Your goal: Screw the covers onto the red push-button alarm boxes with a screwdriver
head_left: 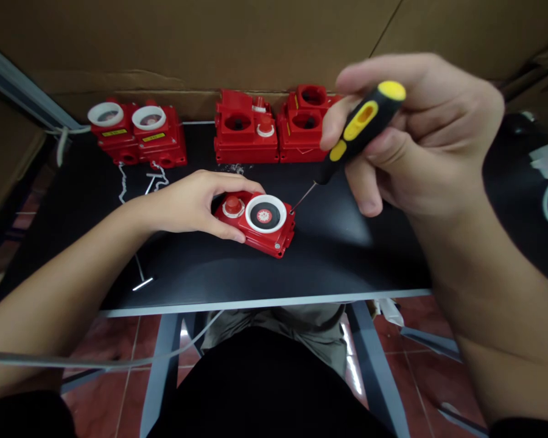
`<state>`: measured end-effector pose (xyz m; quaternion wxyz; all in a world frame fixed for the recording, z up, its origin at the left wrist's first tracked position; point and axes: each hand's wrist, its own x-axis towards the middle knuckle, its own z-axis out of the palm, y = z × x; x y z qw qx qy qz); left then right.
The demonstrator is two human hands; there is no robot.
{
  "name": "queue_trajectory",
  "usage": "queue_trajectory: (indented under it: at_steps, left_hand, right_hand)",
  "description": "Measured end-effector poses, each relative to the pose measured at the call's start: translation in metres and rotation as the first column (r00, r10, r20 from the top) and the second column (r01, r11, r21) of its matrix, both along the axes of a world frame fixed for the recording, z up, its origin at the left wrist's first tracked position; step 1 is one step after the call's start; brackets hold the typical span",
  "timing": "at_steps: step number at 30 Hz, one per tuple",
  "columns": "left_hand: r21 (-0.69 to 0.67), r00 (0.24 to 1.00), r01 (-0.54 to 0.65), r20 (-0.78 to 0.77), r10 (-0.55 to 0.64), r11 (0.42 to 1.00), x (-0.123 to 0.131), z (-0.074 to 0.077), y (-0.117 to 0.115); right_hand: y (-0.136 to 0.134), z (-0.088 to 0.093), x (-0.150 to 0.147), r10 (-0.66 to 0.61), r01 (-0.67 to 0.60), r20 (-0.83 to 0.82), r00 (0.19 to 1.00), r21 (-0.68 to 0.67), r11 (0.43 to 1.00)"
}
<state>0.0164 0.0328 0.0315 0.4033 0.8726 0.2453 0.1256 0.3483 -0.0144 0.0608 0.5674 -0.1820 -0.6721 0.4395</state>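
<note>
A red box-shaped device (269,243) with a white ring around a black disc and a red knob lies on the black tabletop. My left hand (205,204) grips its left end, thumb in front and fingers behind. In my right hand (415,128) is a black and yellow screwdriver (358,137), tilted, its thin shaft pointing down to the left. The tip is at a hole in the device's far right corner; whether it touches a screw there is too small to tell. Another corner, at the front right, shows a silver screw head (277,246).
Red devices with white rings (153,137) stand at the back left. Red housings (246,143) with round openings line the cardboard wall (201,42). A T-shaped metal piece (142,283) lies near the table's front edge (274,302). A white cable (119,365) crosses below it.
</note>
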Motion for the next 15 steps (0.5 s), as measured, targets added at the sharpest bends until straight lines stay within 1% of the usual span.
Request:
queue_trajectory:
  at_steps: [4,6,11,13,15]
  left_hand:
    - [0.031,1.0,0.006,0.007,-0.006,0.999,-0.001,-0.002,0.002]
    - [0.048,1.0,0.011,0.004,-0.011,0.999,-0.003,-0.003,0.003]
    - [0.063,1.0,0.022,0.004,-0.023,0.998,-0.005,-0.003,0.004]
    - [0.065,1.0,0.02,0.0,-0.02,0.998,-0.005,-0.003,0.004]
    - [0.063,1.0,0.015,-0.006,-0.014,0.998,-0.005,-0.003,0.004]
  right_hand:
    - [0.003,-0.003,0.0,0.166,-0.168,-0.038,0.985,-0.052,0.984]
    - [0.003,-0.006,0.002,0.195,-0.198,-0.059,0.979,-0.049,0.979]
    - [0.006,-0.011,0.001,0.098,-0.088,-0.112,0.989,0.088,0.992]
    - [0.007,-0.01,0.0,0.043,-0.027,-0.117,0.992,0.135,0.991]
    - [0.006,-0.007,0.0,-0.017,0.03,-0.083,0.996,0.162,0.986]
